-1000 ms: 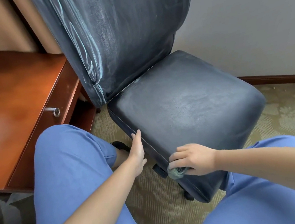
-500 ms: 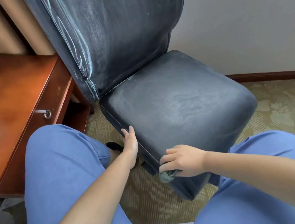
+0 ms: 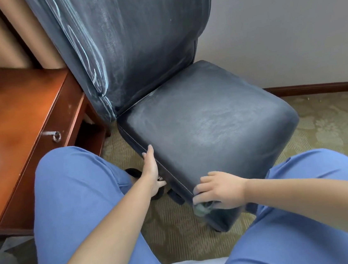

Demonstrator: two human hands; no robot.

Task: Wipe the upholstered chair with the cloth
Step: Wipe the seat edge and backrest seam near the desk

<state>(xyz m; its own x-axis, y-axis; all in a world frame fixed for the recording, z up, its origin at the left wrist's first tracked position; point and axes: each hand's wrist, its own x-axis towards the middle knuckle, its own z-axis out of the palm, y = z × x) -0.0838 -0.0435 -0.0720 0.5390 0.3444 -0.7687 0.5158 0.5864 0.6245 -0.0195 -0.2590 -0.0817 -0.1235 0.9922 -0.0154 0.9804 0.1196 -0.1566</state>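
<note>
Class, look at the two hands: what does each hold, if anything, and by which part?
The right hand grips the bunched cloth at the seat's front corner. The left hand rests flat against the chair seat's side edge, holding nothing.

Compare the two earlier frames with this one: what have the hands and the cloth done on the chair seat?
Little changed. The right hand keeps the balled cloth gripped at the near corner of the chair seat, working slightly down over the edge; it is motion-blurred now. The left hand stays flat against the seat's side edge, steadying it. Nothing was let go or picked up. The wooden desk is unchanged.
</note>
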